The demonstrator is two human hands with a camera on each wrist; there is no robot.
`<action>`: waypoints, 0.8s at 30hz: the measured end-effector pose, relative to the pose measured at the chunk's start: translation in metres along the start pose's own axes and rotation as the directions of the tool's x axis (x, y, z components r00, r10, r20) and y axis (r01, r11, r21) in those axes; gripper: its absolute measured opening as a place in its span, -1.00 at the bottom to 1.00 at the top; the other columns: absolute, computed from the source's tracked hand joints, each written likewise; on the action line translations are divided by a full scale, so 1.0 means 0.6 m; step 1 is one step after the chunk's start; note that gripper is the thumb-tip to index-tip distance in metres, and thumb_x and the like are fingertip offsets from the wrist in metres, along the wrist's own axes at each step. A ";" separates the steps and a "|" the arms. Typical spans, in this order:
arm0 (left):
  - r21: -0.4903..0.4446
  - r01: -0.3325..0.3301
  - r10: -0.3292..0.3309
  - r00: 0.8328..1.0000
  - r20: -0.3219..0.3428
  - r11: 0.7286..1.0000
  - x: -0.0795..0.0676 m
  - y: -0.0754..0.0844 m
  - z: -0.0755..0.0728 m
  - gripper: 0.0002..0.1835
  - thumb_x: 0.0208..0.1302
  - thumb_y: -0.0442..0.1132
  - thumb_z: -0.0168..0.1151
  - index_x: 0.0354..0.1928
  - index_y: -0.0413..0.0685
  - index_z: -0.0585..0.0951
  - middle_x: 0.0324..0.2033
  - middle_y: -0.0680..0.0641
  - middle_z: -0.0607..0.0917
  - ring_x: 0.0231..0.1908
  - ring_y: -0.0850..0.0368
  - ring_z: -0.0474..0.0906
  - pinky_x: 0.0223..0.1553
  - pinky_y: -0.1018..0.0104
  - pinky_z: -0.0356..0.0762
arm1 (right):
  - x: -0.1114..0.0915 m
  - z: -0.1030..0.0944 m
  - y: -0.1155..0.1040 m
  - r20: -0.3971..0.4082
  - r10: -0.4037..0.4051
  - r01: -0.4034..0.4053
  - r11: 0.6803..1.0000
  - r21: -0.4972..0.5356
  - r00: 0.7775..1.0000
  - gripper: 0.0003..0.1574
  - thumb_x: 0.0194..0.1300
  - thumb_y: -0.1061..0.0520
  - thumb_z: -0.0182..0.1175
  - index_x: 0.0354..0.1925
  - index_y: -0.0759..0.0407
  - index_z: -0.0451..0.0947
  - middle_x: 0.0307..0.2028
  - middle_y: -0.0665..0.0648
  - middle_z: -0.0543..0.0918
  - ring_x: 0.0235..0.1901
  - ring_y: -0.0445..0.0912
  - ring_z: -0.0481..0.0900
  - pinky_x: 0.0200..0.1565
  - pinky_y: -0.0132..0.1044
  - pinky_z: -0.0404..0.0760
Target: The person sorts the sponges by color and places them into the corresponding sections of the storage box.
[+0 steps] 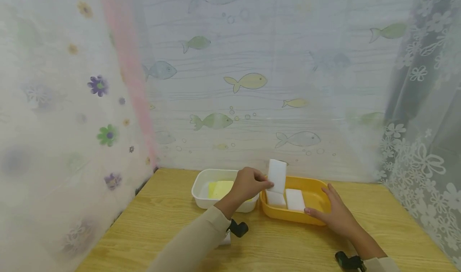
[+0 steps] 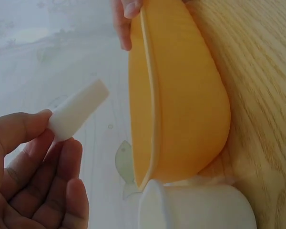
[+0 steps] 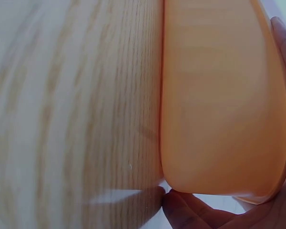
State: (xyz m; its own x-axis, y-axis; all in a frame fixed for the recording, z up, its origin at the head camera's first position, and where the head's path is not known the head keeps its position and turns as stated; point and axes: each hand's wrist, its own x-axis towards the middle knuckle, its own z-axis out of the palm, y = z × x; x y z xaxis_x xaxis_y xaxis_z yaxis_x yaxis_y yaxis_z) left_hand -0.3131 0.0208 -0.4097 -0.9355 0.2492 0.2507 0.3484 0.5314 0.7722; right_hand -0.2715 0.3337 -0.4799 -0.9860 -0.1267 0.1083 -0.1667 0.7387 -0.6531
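My left hand (image 1: pixel 248 184) pinches a white sponge block (image 1: pixel 277 174) between thumb and fingertips, holding it upright over the left end of an orange plastic basin (image 1: pixel 288 215). In the left wrist view the sponge block (image 2: pixel 78 109) is seen edge-on, beside the basin's rim. Two more white sponge blocks lie inside the basin, one at the left (image 1: pixel 275 200) and one in the middle (image 1: pixel 295 200). At the basin's right end, my right hand (image 1: pixel 340 216) grips the rim, thumb on the near side. The right wrist view shows its fingers curled around the basin's end.
A white basin (image 1: pixel 201 204) stands directly left of the orange one, with yellow sponge pieces (image 1: pixel 221 189) in it. A white piece (image 1: pixel 226 239) lies on the wooden table (image 1: pixel 162 224), partly behind the left wrist. A patterned curtain (image 1: pixel 252 104) hangs behind the table.
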 end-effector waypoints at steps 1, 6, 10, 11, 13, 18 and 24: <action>-0.004 0.000 0.000 1.000 0.001 1.000 0.002 0.001 0.003 -0.79 0.20 0.00 0.56 -0.50 0.11 0.79 -0.47 0.18 0.74 -0.40 0.28 0.59 -0.38 0.39 0.58 | 0.000 -0.001 0.000 0.000 -0.001 0.001 1.000 -0.002 1.000 0.42 0.31 -0.40 0.32 0.65 0.29 -0.22 0.63 0.43 -0.34 0.49 0.61 -0.10 0.23 0.66 0.14; -0.014 -0.002 0.002 1.000 0.025 1.000 0.010 0.001 0.023 -0.78 0.20 -0.01 0.55 -0.53 0.13 0.79 -0.56 0.19 0.74 -0.45 0.27 0.61 -0.43 0.36 0.55 | 0.001 0.000 0.002 -0.007 -0.009 0.009 1.000 0.004 1.000 0.41 0.31 -0.38 0.33 0.65 0.31 -0.20 0.63 0.44 -0.33 0.49 0.61 -0.11 0.24 0.66 0.12; 0.000 0.000 0.000 0.999 0.037 1.000 0.018 0.002 0.041 -0.77 0.21 -0.02 0.55 -0.56 0.14 0.80 -0.60 0.21 0.74 -0.46 0.28 0.61 -0.45 0.36 0.54 | 0.001 0.001 0.002 -0.011 -0.009 0.009 1.000 0.000 1.000 0.40 0.31 -0.37 0.34 0.64 0.32 -0.18 0.62 0.46 -0.32 0.49 0.60 -0.11 0.25 0.65 0.12; 0.004 0.001 -0.001 0.999 0.038 1.000 0.020 0.003 0.045 -0.77 0.22 -0.02 0.54 -0.56 0.13 0.80 -0.61 0.21 0.74 -0.46 0.29 0.61 -0.45 0.37 0.54 | 0.001 0.002 0.003 -0.013 -0.008 0.008 1.000 -0.003 1.000 0.41 0.30 -0.37 0.34 0.64 0.32 -0.17 0.62 0.46 -0.31 0.49 0.60 -0.10 0.26 0.65 0.12; 0.004 0.009 -0.009 0.999 0.042 1.000 0.024 0.006 0.053 -0.77 0.22 -0.04 0.54 -0.56 0.11 0.80 -0.61 0.21 0.74 -0.47 0.28 0.59 -0.46 0.38 0.52 | 0.001 0.002 0.003 -0.014 -0.006 0.006 1.000 -0.007 1.000 0.41 0.29 -0.38 0.35 0.64 0.32 -0.17 0.62 0.47 -0.31 0.49 0.61 -0.10 0.26 0.65 0.12; -0.017 0.053 -0.052 0.997 0.053 0.998 0.030 0.013 0.070 -0.77 0.21 -0.08 0.55 -0.56 0.06 0.78 -0.62 0.17 0.73 -0.48 0.26 0.55 -0.47 0.38 0.47 | 0.001 0.003 0.002 -0.016 -0.001 0.001 1.000 -0.012 1.000 0.42 0.29 -0.39 0.35 0.64 0.32 -0.17 0.62 0.47 -0.31 0.49 0.60 -0.09 0.26 0.64 0.12; 0.003 0.037 -0.037 0.997 0.060 0.999 0.034 0.013 0.087 -0.76 0.21 -0.09 0.55 -0.56 0.08 0.75 -0.62 0.17 0.73 -0.49 0.27 0.59 -0.47 0.38 0.49 | 0.002 0.002 0.001 -0.016 0.004 -0.004 1.000 -0.011 1.000 0.43 0.28 -0.39 0.35 0.64 0.33 -0.17 0.62 0.47 -0.31 0.50 0.59 -0.11 0.28 0.63 0.11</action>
State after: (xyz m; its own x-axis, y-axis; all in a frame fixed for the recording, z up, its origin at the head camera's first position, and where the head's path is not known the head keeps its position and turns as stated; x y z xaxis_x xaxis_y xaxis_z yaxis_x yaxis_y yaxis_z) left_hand -0.3265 0.0725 -0.4291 -0.9425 0.2775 0.1861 0.3136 0.5425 0.7793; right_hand -0.2724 0.3333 -0.4808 -0.9866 -0.1131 0.1176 -0.1625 0.7463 -0.6455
